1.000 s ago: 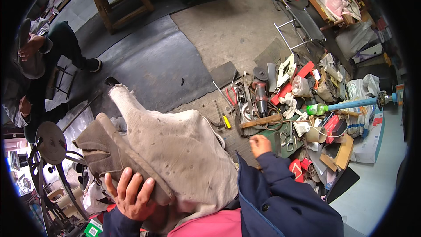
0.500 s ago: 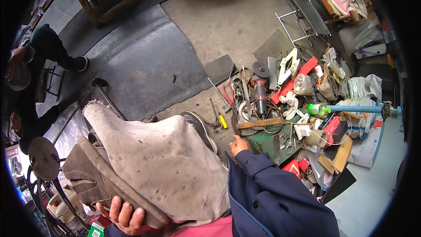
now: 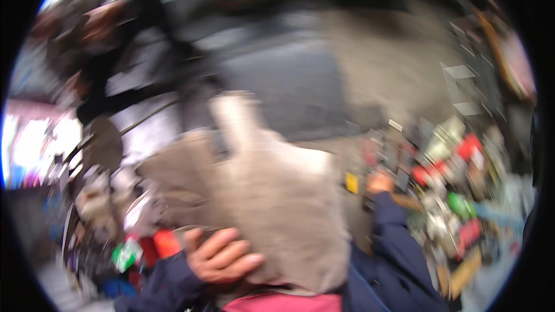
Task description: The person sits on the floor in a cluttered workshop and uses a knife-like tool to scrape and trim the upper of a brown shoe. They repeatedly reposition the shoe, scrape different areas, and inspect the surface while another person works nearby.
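Observation:
The picture is heavily blurred by motion. My left hand (image 3: 222, 255) grips the lower edge of a dirty grey-beige cloth (image 3: 277, 196) that hangs in front of me and fills the middle of the view. My right hand (image 3: 380, 183) reaches out past the cloth's right edge toward a pile of tools and parts on the floor (image 3: 451, 185). Its dark blue sleeve (image 3: 399, 248) covers the arm. Whether that hand holds anything is too blurred to tell.
Another person (image 3: 110, 52) crouches at the upper left near a dark floor mat (image 3: 277, 81). Metal parts and small coloured items (image 3: 127, 248) crowd the lower left. Concrete floor (image 3: 381, 63) lies beyond the tool pile.
The view has swung sharply and blurred. The cloth is raised higher in front of me, and my left hand has shifted right along its lower edge. My right hand stays by the tool pile.

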Available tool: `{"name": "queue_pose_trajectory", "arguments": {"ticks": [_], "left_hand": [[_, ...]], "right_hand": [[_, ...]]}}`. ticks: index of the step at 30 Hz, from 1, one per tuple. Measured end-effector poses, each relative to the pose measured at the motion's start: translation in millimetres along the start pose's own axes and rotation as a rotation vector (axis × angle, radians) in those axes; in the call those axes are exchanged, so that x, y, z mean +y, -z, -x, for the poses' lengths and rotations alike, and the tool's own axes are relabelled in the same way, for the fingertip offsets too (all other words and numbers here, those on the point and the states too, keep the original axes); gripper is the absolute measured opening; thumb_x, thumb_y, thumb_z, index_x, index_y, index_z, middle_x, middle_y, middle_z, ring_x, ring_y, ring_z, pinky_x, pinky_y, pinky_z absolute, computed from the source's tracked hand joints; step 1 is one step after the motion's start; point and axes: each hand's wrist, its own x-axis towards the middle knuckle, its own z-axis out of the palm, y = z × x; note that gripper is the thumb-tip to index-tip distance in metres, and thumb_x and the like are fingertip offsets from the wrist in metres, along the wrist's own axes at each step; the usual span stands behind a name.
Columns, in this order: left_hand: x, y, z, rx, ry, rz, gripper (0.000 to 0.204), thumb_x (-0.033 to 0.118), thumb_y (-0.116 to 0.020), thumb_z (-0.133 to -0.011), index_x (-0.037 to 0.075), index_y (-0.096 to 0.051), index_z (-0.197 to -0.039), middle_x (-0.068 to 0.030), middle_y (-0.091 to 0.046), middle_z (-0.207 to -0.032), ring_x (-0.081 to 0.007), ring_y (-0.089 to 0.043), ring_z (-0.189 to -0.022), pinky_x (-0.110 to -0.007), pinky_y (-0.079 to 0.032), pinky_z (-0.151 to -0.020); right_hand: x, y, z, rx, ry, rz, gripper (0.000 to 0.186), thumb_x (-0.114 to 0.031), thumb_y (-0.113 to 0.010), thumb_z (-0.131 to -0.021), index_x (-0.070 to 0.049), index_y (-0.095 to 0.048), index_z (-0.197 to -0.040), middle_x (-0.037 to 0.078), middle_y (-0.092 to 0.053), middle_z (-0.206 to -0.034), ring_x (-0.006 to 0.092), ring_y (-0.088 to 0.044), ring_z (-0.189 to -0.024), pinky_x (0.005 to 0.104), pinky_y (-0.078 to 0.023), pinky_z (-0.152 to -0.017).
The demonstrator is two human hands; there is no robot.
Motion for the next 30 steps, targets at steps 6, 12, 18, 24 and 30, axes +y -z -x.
{"name": "queue_pose_trajectory", "arguments": {"ticks": [6, 12, 18, 24, 30], "left_hand": [[-2.5, -5.5, -10.2, 0.128, -0.031, 0.012, 0.059, 0.030, -0.058, -0.089, 0.014, -0.049, -0.145, -0.0115, -0.057, -0.137, -0.0316, -0.047, -0.139, -0.057, -0.025, -0.119], [-3.3, -0.4, -19.6, 0.299, 0.053, 0.070, 0.035, 0.038, -0.059, -0.099, 0.024, -0.067, -0.129, -0.0034, -0.063, -0.133, -0.0264, -0.055, -0.133, -0.057, -0.026, -0.118], [-4.0, -7.5, -23.8, 0.363, 0.079, 0.182, 0.043, 0.051, -0.067, -0.092, 0.021, -0.069, -0.123, -0.0055, -0.065, -0.126, -0.0280, -0.058, -0.131, -0.056, -0.027, -0.116], [-7.9, -8.5, -23.4, 0.350, 0.000, 0.110, 0.040, 0.042, -0.056, -0.098, 0.019, -0.066, -0.129, -0.0082, -0.063, -0.131, -0.0310, -0.054, -0.135, -0.058, -0.026, -0.117], [-7.9, -6.8, -24.1, 0.350, -0.060, 0.115, 0.043, 0.033, -0.048, -0.100, 0.017, -0.059, -0.138, -0.0099, -0.059, -0.136, -0.0318, -0.050, -0.136, -0.061, -0.030, -0.115]], "right_hand": [[-28.6, 23.2, -100.8, -0.260, 0.023, -0.317, 0.043, -0.036, -0.068, -0.094, -0.005, -0.067, -0.123, 0.012, -0.076, -0.105, 0.0262, -0.072, -0.091, 0.0387, -0.057, -0.082], [-41.0, 31.4, -104.7, -0.134, 0.021, -0.236, 0.051, -0.034, -0.071, -0.091, -0.002, -0.060, -0.130, 0.015, -0.074, -0.108, 0.0285, -0.071, -0.095, 0.0401, -0.056, -0.086], [-56.4, 57.8, -81.3, -0.011, 0.033, -0.287, 0.062, -0.032, -0.074, -0.089, 0.000, -0.053, -0.137, 0.018, -0.073, -0.110, 0.0308, -0.070, -0.099, 0.0414, -0.055, -0.091], [-74.3, 77.6, -44.8, 0.174, 0.146, -0.432, 0.073, -0.030, -0.077, -0.086, 0.003, -0.046, -0.143, 0.021, -0.072, -0.113, 0.0330, -0.069, -0.103, 0.0428, -0.054, -0.095], [-74.7, 86.0, -34.0, 0.150, 0.369, -0.111, 0.080, -0.036, -0.077, -0.083, -0.004, -0.045, -0.149, 0.026, -0.061, -0.131, 0.0397, -0.058, -0.121, 0.0462, -0.047, -0.105]]}}
